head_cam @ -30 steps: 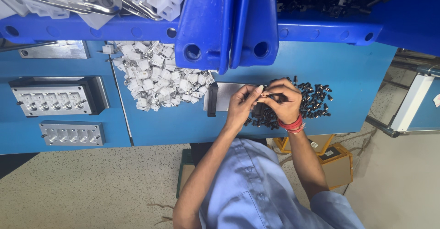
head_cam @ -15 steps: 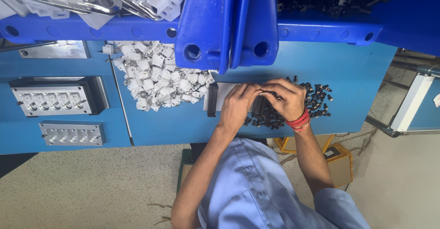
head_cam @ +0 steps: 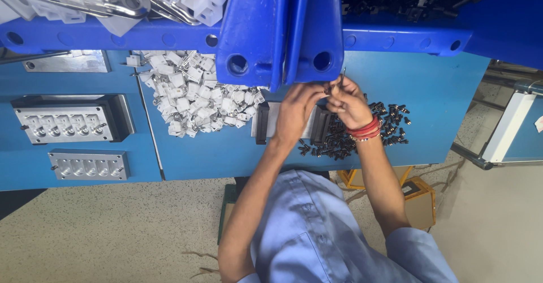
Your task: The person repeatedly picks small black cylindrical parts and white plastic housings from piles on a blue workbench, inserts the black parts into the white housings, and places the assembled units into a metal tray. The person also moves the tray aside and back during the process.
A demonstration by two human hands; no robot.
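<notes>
Blue bench (head_cam: 215, 153) carries white parts (head_cam: 195, 99) left and black parts (head_cam: 362, 130) right, and since a moment ago both hands have shifted farther, left hand (head_cam: 297, 110) and right hand (head_cam: 348, 99) together pinching a small piece (head_cam: 335, 86) above the fixture (head_cam: 266, 123).

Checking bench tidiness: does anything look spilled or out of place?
Nothing looks damaged. The white plastic parts and small dark parts lie in loose heaps on the blue bench, a few strays around them.
</notes>
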